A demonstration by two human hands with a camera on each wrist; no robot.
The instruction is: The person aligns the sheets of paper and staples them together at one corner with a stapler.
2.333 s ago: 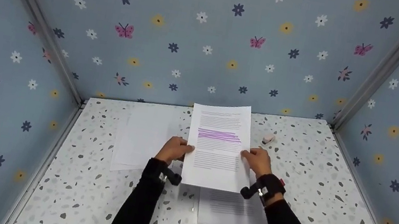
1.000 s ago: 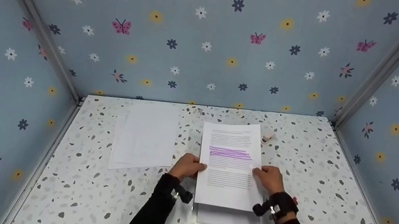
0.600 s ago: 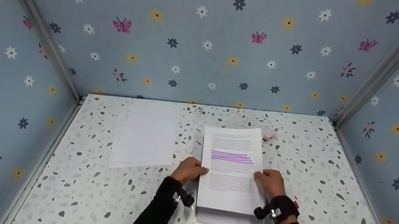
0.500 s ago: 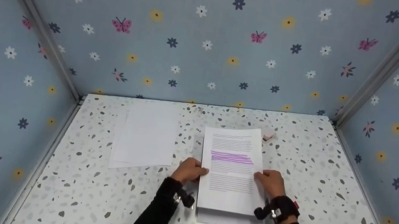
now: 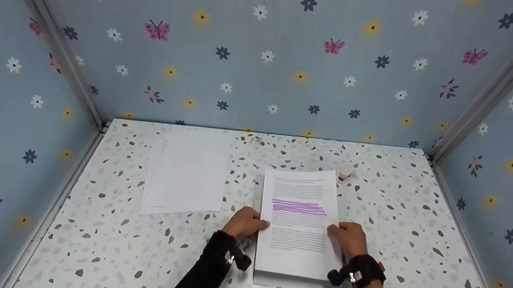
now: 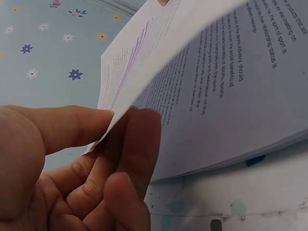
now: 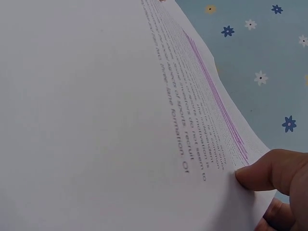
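Just above the spotty white table (image 5: 114,245), I hold a page with purple lines (image 5: 292,259) out in front of me. My left hand (image 5: 243,222) pinches its left edge, thumb on top and fingers under. My right hand (image 5: 349,238) pinches the other edge, thumb on top too. Right under it is a pile of pages with words (image 6: 231,110). I think this page is nearly done: it is over the pile and almost lined up. But it is not lying flat and I have not let go, so I guess that part is left. Off to my left, some white sheets (image 5: 189,174) lie a bit crooked; I can't tell if they need doing. A little pink thing (image 5: 346,174) sits near the page's top corner.
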